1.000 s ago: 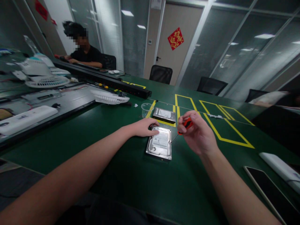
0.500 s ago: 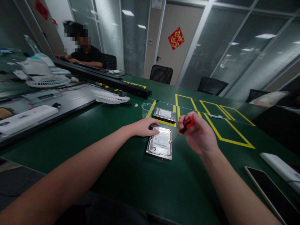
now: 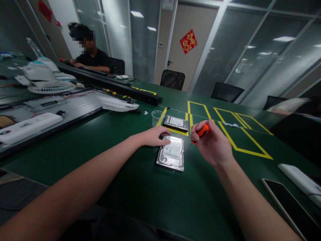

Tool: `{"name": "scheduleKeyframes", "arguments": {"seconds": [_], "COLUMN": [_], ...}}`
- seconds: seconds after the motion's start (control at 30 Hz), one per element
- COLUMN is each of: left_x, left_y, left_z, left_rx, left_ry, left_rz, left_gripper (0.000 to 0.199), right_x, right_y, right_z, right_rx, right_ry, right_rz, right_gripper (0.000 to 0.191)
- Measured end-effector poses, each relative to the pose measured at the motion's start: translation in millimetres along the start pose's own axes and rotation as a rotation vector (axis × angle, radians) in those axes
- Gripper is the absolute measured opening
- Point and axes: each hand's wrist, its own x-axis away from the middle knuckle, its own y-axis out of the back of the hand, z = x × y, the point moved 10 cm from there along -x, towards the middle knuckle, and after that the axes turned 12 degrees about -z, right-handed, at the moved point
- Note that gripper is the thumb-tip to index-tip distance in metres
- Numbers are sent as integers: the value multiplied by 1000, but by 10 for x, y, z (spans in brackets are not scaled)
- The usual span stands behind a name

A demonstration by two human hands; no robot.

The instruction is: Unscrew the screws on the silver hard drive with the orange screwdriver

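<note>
A silver hard drive (image 3: 171, 154) lies flat on the green table (image 3: 140, 194) in front of me. My left hand (image 3: 156, 136) grips its far left corner, with the thumb resting on top. In my right hand (image 3: 210, 142) is a screwdriver (image 3: 203, 130) with a red and black handle. Its thin shaft points down and left, and the tip meets the drive's right edge. Just beyond lies a second hard drive (image 3: 176, 123) inside yellow tape, beside a clear plastic cup (image 3: 157, 118).
White fan parts (image 3: 117, 103), a long black bar (image 3: 140, 95) and a metal panel (image 3: 82, 100) cover the left side. A phone (image 3: 288, 204) and a white device (image 3: 299, 180) lie at right. A person (image 3: 94, 60) sits at far left.
The screwdriver handle has turned slightly in my right hand, and its fingers have shifted a little. My left hand and both drives have stayed in place.
</note>
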Motion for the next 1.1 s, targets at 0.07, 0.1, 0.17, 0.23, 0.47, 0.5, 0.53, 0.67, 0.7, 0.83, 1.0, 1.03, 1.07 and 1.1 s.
{"name": "scheduleKeyframes", "arguments": {"seconds": [0.07,0.1,0.17,0.23,0.47,0.5,0.53,0.67,0.7,0.83,1.0,1.03,1.07,1.1], "left_x": [-2,-3,-4,-3,1,1,0,-3,-4,-5,0,0,1,2], "left_y": [3,5,6,5,4,2,1,1,0,0,0,2,3,4], "left_z": [-2,-3,-5,-8,-2,2,5,8,10,18,-2,-2,-1,0], "left_rx": [1,1,-2,-4,-13,-13,-15,-17,-17,-11,-6,-6,-7,-7], "left_ry": [-3,-4,-3,0,13,15,15,1,-1,4,0,2,7,12], "left_rz": [-3,-6,-6,-3,-2,-1,-2,-10,-10,-11,-2,-3,-2,-1], "left_gripper": [50,50,50,49,49,49,49,47,47,48,48,48,49,49], "right_x": [14,20,29,37,34,24,11,-28,-30,-13,15,19,23,26], "right_y": [-8,-8,-1,1,-13,-4,8,52,50,19,10,7,2,-3], "right_z": [0,-2,-6,-12,1,1,0,-29,-34,-20,-18,-20,-22,-21], "right_rx": [-8,-7,-1,-5,-19,-14,-14,-34,-44,-73,-55,-53,-53,-54], "right_ry": [-1,0,2,-2,9,12,14,-17,-24,-20,-10,-12,-14,-14], "right_rz": [8,13,21,32,28,17,5,-27,-25,3,14,18,23,29], "right_gripper": [32,30,25,21,21,26,32,41,39,32,25,24,23,21]}}
